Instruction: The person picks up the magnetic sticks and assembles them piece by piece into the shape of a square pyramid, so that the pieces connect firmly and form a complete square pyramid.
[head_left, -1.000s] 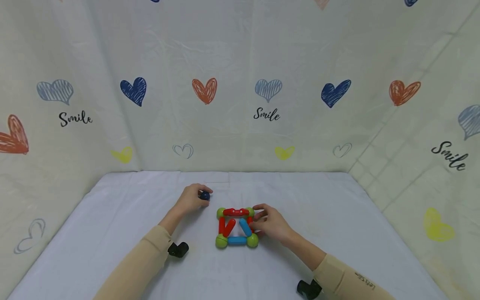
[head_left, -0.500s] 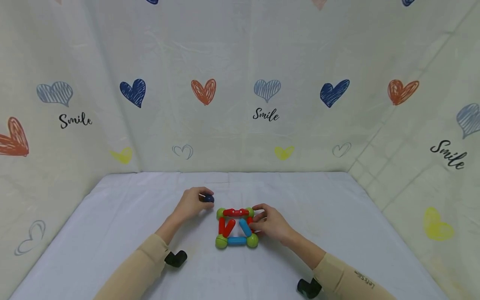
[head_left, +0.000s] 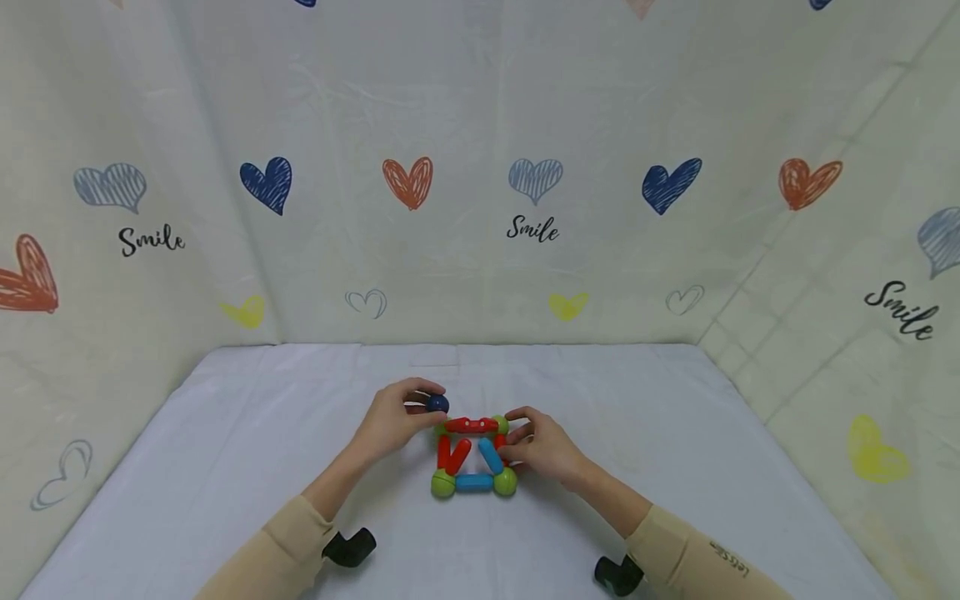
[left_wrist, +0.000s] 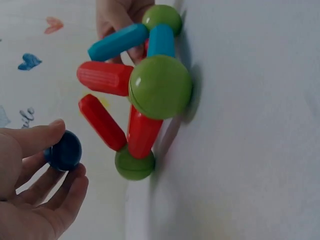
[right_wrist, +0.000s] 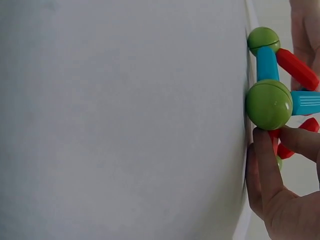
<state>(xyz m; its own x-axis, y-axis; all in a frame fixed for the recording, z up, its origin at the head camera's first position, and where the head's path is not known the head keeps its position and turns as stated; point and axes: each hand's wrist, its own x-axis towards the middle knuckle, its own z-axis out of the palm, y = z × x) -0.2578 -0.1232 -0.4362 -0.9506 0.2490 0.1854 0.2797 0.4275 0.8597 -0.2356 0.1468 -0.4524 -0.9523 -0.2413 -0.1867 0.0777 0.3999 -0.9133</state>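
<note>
My left hand (head_left: 393, 419) pinches a dark blue ball (head_left: 438, 404) between thumb and fingertips, held over the far left corner of a magnetic stick-and-ball frame. Green balls (head_left: 443, 483) form the frame's corners on the table, joined by red base rods (left_wrist: 145, 131) and a blue base rod (head_left: 474, 482). From the corners further rods slant upward, red ones (left_wrist: 102, 122) on the left and a blue one (head_left: 491, 455) at the near right. At the frame's right side, my right hand (head_left: 551, 450) grips the red base rod (right_wrist: 274, 140) close behind the near green ball (right_wrist: 269, 104).
A white cloth covers the table (head_left: 637, 417), and behind it hangs a pale curtain (head_left: 465, 258) printed with hearts. Black wrist-camera pieces (head_left: 349, 547) sit beside both forearms, low over the cloth.
My left hand has carried the dark blue ball rightward and nearer, from beyond the frame to its far left corner. My right hand and the frame have stayed put.
</note>
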